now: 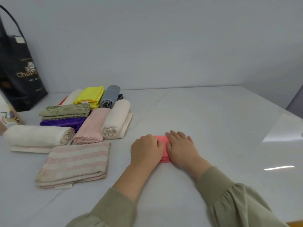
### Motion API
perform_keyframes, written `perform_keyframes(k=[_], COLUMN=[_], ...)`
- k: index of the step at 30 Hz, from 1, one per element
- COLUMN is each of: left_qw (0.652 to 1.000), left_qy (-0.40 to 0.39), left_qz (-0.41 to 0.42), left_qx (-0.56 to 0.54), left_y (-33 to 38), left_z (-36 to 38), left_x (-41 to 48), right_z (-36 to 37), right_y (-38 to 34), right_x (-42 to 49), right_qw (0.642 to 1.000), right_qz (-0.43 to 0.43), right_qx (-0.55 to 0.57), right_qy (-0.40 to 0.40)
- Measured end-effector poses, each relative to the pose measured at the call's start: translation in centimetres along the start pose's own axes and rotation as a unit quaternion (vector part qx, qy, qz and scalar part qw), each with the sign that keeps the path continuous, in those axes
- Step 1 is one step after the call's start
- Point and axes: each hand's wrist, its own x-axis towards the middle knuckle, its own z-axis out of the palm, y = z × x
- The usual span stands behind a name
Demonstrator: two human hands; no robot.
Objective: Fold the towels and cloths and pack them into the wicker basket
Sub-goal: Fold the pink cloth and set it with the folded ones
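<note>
Left hand (146,149) curls over the pink cloth (161,139); right hand (180,148) presses it flat, touching the left; striped towel (73,163) well left.

Black bag (18,71) stands beside a bird-printed box (8,117).

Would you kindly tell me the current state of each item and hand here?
Coral cloth, folded small, under both hands.
Left hand, resting on it.
Right hand, flat on it.
Pink striped towel, folded flat.
Near cream towel, rolled.
Far cream towel, rolled.
Pale pink scalloped towel, folded.
Grey towel, rolled.
Yellow cloth, folded.
Green leafy cloth, folded.
Purple cloth, folded.
Black carrier bag, upright.
</note>
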Motion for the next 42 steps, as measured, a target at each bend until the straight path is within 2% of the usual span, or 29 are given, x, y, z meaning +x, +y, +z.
perform_keyframes(k=[4, 6, 7, 9, 11, 12, 14, 16, 19, 21, 25, 32, 39, 40, 42], left_qw=[0.997, 0.996, 0.998, 0.998, 0.987, 0.982, 0.976, 0.974, 0.971, 0.969, 0.968, 0.969, 0.975, 0.976, 0.978], left_qy=[0.06, 0.049, 0.022, -0.065, -0.157, -0.184, -0.207, -0.214, -0.216, -0.216, -0.207, -0.195, -0.193, -0.189, -0.179], left_qz=[0.009, 0.024, 0.029, 0.024, 0.028, 0.039, 0.061, 0.078, 0.101, 0.116, 0.143, 0.143, 0.092, 0.084, 0.071], left_qx=[-0.056, -0.074, -0.055, 0.002, 0.019, 0.015, 0.006, -0.005, -0.011, -0.013, -0.006, 0.045, 0.065, 0.072, 0.085], left_y=[1.0, 0.5, 0.1, -0.9, -2.1, -2.6, -3.4, -3.9, -4.4, -4.6, -5.0, -4.8, -4.6, -4.4, -3.9], left_z=[1.1, 1.8, 2.1, 2.3, 2.0, 1.8, 1.6, 1.6, 1.7, 1.7, 1.9, 1.9, 1.7, 1.6, 1.7], left_x=[0.5, 0.7, 0.7, 0.9, 1.2, 1.3, 1.5, 1.8, 1.8, 1.8, 1.6, 1.3, 0.5, 0.4, 0.2], right_z=[0.5, 0.3, 0.1, -1.1, -2.6, -3.2, -3.4, -3.1, -2.0, -0.9, 0.2, -0.5, -1.0, -1.2, -2.1], right_y=[-0.8, -0.3, 0.2, 1.6, 3.3, 4.2, 5.8, 6.4, 5.4, 4.7, 3.7, 5.0, 5.7, 5.5, 5.1], right_x=[-0.7, -0.7, -0.6, -0.5, -1.0, -1.4, -1.9, -2.2, -2.1, -1.6, -0.4, 0.3, 0.1, -0.1, -0.4], right_qw=[0.999, 1.0, 0.999, 0.977, 0.922, 0.914, 0.934, 0.943, 0.95, 0.961, 0.968, 0.974, 0.985, 0.986, 0.98], right_qz=[0.019, 0.005, -0.008, -0.01, -0.014, -0.043, -0.095, -0.106, -0.076, -0.081, -0.112, -0.172, -0.155, -0.148, -0.101], right_qx=[-0.021, -0.003, 0.03, 0.215, 0.376, 0.381, 0.3, 0.276, 0.301, 0.264, 0.195, 0.049, -0.046, -0.032, 0.08], right_qy=[0.019, 0.025, 0.03, 0.002, -0.093, -0.132, -0.168, -0.15, -0.035, 0.033, 0.109, 0.136, 0.067, 0.071, 0.151])
